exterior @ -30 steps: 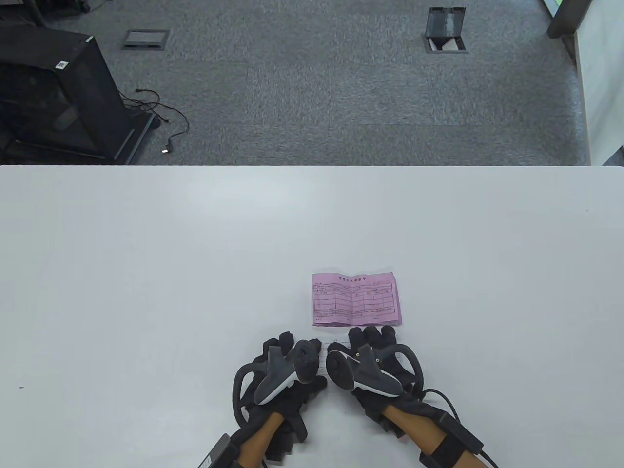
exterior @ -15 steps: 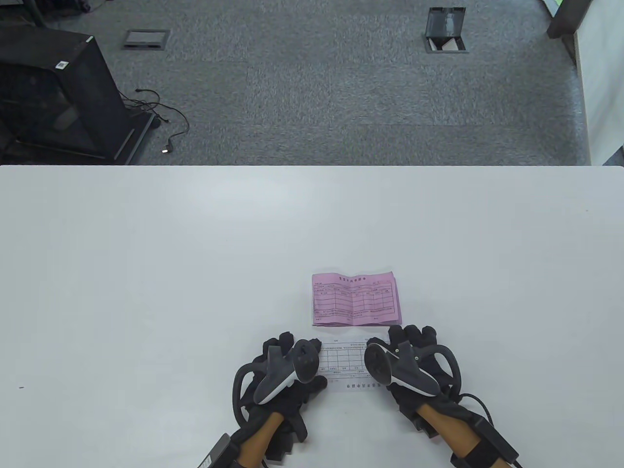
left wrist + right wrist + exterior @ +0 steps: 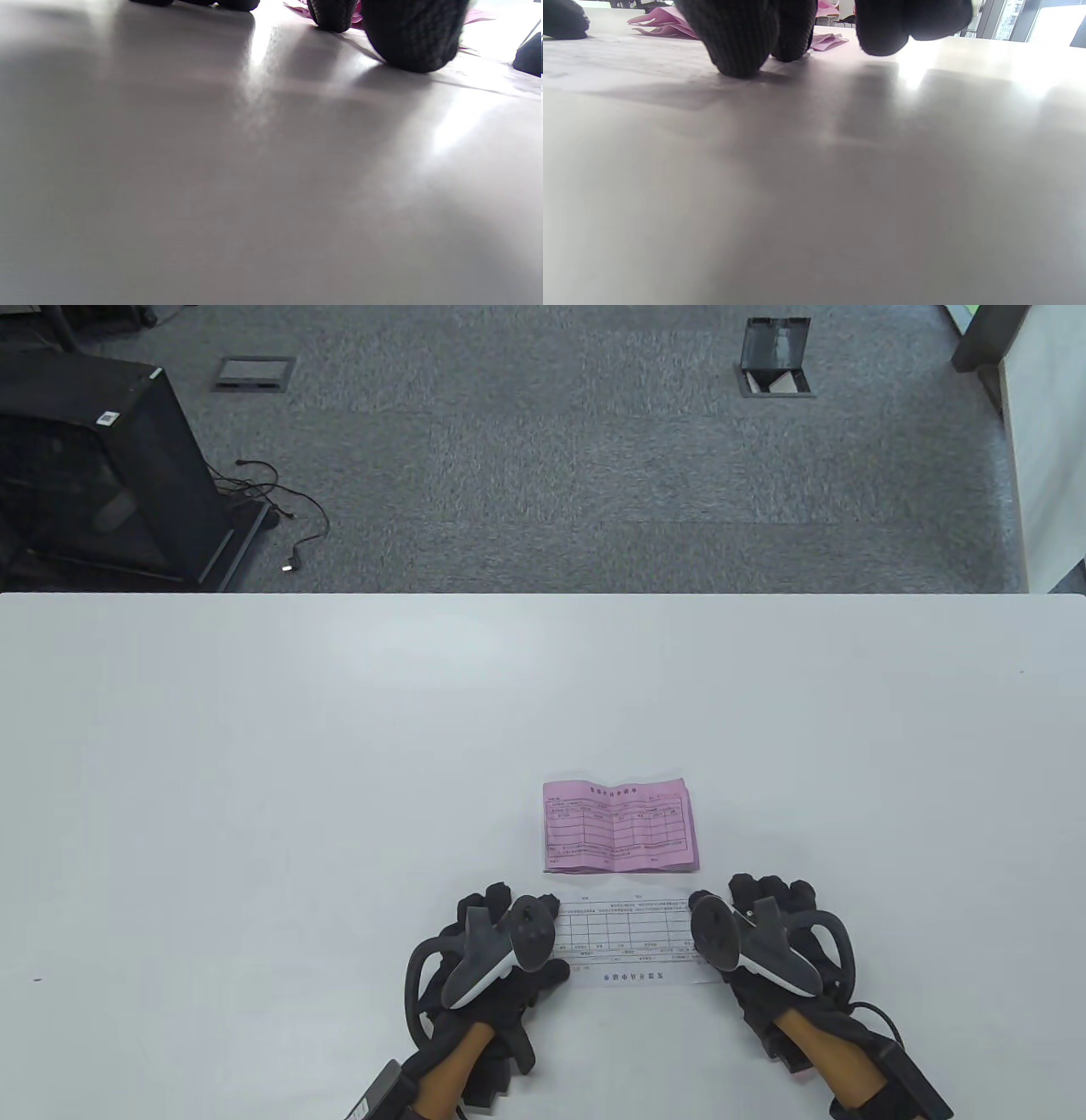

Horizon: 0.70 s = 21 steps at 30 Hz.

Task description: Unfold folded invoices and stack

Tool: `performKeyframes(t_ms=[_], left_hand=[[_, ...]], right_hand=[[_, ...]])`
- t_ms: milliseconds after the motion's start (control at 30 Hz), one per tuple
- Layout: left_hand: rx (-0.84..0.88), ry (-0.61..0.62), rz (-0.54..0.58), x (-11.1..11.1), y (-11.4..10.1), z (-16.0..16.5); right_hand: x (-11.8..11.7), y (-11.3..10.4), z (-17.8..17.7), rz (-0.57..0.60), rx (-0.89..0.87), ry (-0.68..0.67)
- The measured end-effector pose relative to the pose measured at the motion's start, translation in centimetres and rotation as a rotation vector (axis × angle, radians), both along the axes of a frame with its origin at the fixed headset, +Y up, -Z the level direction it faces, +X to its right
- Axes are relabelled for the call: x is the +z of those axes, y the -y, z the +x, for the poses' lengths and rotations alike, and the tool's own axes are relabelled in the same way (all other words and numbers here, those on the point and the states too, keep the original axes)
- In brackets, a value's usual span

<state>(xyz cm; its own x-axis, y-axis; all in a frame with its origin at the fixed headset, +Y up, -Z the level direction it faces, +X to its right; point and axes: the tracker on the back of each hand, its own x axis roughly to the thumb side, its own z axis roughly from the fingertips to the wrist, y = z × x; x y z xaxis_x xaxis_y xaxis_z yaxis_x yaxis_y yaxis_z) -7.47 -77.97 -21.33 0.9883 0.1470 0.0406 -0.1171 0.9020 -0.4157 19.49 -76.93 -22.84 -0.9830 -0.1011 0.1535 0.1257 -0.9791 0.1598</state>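
The left hand (image 3: 496, 954) and right hand (image 3: 768, 942) press flat, grip holding nothing, on the white printed paper invoice (image 3: 628, 937) beside pink ones (image 3: 619, 825).

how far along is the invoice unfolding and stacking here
Done: the pink invoice lies opened out on the table, creases showing. In hand: the white invoice is spread flat nearer the person, left hand at its left end, right hand at its right. Left: it lies apart from the pink one, not yet stacked.
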Motion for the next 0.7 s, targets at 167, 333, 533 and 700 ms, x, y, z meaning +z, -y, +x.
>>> performKeyframes(t_ms=[167,333,533,700], left_hand=[[0.001,-0.001,-0.001,0.0,0.0,0.0],[0.001,-0.001,-0.002,0.0,0.0,-0.1],[0.001,0.003,-0.003,0.0,0.0,-0.1],[0.001,0.005,-0.003,0.0,0.0,-0.1]], right_hand=[[-0.1,0.2,0.4,-0.018,-0.044,0.017],[-0.2,0.3,0.9,-0.033,-0.082,0.031],[-0.2,0.5,1.4,-0.060,-0.172,0.068],[-0.2,0.4,1.5,-0.070,-0.225,0.082]])
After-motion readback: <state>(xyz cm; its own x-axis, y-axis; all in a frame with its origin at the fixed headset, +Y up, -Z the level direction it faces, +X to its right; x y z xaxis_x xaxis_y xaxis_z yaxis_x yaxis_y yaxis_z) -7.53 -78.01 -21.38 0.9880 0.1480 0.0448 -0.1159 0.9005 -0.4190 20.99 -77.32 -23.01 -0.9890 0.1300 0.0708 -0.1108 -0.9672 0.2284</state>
